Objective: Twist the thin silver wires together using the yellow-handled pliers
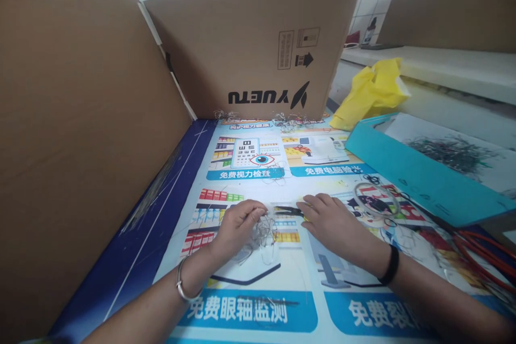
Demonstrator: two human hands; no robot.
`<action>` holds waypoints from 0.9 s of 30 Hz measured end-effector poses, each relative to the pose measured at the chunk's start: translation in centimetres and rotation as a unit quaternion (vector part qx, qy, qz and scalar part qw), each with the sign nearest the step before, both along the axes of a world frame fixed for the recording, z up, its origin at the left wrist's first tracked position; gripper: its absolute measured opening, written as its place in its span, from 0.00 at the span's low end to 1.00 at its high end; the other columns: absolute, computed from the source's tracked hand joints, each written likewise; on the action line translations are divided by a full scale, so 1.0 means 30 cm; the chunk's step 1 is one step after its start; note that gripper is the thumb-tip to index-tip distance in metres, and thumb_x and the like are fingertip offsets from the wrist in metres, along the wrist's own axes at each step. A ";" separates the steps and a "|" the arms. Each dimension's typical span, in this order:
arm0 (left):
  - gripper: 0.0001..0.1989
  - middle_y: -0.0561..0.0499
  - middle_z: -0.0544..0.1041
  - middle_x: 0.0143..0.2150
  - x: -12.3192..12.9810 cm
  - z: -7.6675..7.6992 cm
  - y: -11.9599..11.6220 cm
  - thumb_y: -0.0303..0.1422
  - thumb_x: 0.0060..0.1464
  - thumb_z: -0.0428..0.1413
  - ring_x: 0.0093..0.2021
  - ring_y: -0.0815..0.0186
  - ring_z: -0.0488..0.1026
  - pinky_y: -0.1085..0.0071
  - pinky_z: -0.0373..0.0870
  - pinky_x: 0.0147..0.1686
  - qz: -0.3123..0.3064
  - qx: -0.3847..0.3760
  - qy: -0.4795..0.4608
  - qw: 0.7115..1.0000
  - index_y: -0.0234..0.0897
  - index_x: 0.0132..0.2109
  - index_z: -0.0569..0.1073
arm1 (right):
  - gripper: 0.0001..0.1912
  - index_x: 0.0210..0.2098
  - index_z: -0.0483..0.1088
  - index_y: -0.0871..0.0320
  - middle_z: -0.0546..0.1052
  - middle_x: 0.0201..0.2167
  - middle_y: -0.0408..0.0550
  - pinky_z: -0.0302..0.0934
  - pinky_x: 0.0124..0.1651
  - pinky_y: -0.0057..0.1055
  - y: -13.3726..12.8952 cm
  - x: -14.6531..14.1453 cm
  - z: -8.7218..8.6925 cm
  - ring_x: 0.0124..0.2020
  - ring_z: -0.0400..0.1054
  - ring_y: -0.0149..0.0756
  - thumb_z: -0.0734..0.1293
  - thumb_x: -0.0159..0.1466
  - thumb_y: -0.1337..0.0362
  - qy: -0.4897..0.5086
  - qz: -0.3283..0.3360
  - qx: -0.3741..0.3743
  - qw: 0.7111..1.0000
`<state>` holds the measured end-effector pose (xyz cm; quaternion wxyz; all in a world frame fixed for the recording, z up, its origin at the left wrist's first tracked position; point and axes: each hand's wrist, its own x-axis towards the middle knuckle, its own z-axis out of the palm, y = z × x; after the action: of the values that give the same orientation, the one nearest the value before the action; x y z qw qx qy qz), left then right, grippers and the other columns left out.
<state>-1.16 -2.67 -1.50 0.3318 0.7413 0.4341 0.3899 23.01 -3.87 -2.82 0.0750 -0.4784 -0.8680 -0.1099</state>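
Note:
My left hand [237,228] is closed in a pinch on a tangle of thin silvery wire [265,234], whose loops hang below the fingertips over the printed poster. Facing it, my right hand [330,226] is wrapped round a pair of pliers [288,210] with dark jaws and a bit of yellow handle showing. The jaws point left, just short of my left fingertips; whether they grip a wire end is too small to tell. A few loose bits of wire [276,174] lie on the poster beyond my hands.
Cardboard panels [242,43] stand at the back and left. More wire clumps [288,121] lie at the back panel's foot, straight wires [151,193] at left. To the right are a turquoise box [403,172] with cut wires, a yellow bag [371,94], a clear ring [374,212] and orange cords [484,252].

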 end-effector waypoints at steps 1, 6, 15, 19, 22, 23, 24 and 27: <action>0.10 0.50 0.76 0.31 0.000 0.001 -0.001 0.31 0.57 0.49 0.33 0.68 0.71 0.73 0.67 0.34 0.000 -0.003 0.000 1.000 0.35 0.34 0.73 | 0.14 0.47 0.65 0.56 0.69 0.45 0.53 0.54 0.43 0.40 0.000 -0.007 0.001 0.44 0.60 0.45 0.59 0.62 0.65 -0.018 0.002 0.008 1.000; 0.09 0.49 0.76 0.32 0.002 0.002 -0.002 0.30 0.57 0.49 0.34 0.67 0.72 0.72 0.67 0.35 -0.004 0.002 0.001 1.000 0.35 0.34 0.73 | 0.06 0.34 0.67 0.58 0.69 0.31 0.52 0.52 0.37 0.37 0.012 -0.031 0.000 0.36 0.61 0.42 0.58 0.61 0.69 -0.035 -0.036 0.021 0.999; 0.09 0.49 0.76 0.31 0.002 -0.008 -0.003 0.31 0.57 0.49 0.33 0.68 0.72 0.74 0.67 0.35 -0.010 0.029 0.012 0.999 0.35 0.34 0.73 | 0.05 0.31 0.65 0.60 0.70 0.30 0.51 0.53 0.36 0.35 -0.004 -0.047 0.010 0.34 0.61 0.41 0.59 0.62 0.67 0.047 -0.036 -0.030 0.998; 0.09 0.49 0.76 0.32 0.002 -0.011 -0.004 0.30 0.57 0.50 0.33 0.68 0.72 0.73 0.67 0.36 -0.004 0.025 0.016 1.000 0.35 0.34 0.73 | 0.09 0.34 0.65 0.58 0.70 0.32 0.50 0.55 0.37 0.33 -0.030 -0.058 0.054 0.36 0.62 0.39 0.56 0.65 0.63 0.162 -0.010 -0.148 0.976; 0.08 0.49 0.76 0.32 0.006 -0.015 -0.008 0.31 0.57 0.50 0.34 0.68 0.72 0.73 0.67 0.37 0.013 0.020 0.005 1.000 0.35 0.35 0.73 | 0.10 0.35 0.65 0.58 0.70 0.33 0.49 0.57 0.36 0.31 -0.052 -0.090 0.064 0.36 0.64 0.37 0.59 0.63 0.57 0.267 -0.040 -0.218 0.938; 0.08 0.50 0.76 0.32 0.008 -0.016 -0.010 0.31 0.57 0.50 0.34 0.68 0.72 0.74 0.67 0.37 0.020 0.018 0.000 1.000 0.35 0.36 0.73 | 0.10 0.34 0.65 0.58 0.70 0.33 0.49 0.57 0.37 0.31 -0.058 -0.105 0.062 0.37 0.64 0.37 0.60 0.62 0.57 0.279 -0.039 -0.226 0.932; 0.08 0.50 0.76 0.32 0.010 -0.016 -0.012 0.31 0.57 0.50 0.34 0.68 0.72 0.74 0.67 0.37 0.027 0.017 -0.005 0.999 0.35 0.36 0.73 | 0.10 0.32 0.66 0.58 0.70 0.32 0.48 0.56 0.36 0.31 -0.062 -0.120 0.058 0.37 0.64 0.38 0.61 0.61 0.57 0.288 -0.033 -0.231 0.929; 0.08 0.51 0.76 0.32 0.017 -0.013 -0.022 0.31 0.57 0.50 0.34 0.68 0.72 0.74 0.66 0.36 0.048 0.012 -0.016 0.999 0.35 0.37 0.73 | 0.09 0.30 0.66 0.57 0.71 0.31 0.47 0.56 0.37 0.31 -0.065 -0.160 0.048 0.36 0.65 0.37 0.63 0.59 0.58 0.326 -0.047 -0.235 0.914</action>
<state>-0.63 -3.34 -1.88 0.3106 0.7173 0.4587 0.4226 18.20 -5.82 -1.38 0.2341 -0.5321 -0.7722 0.2563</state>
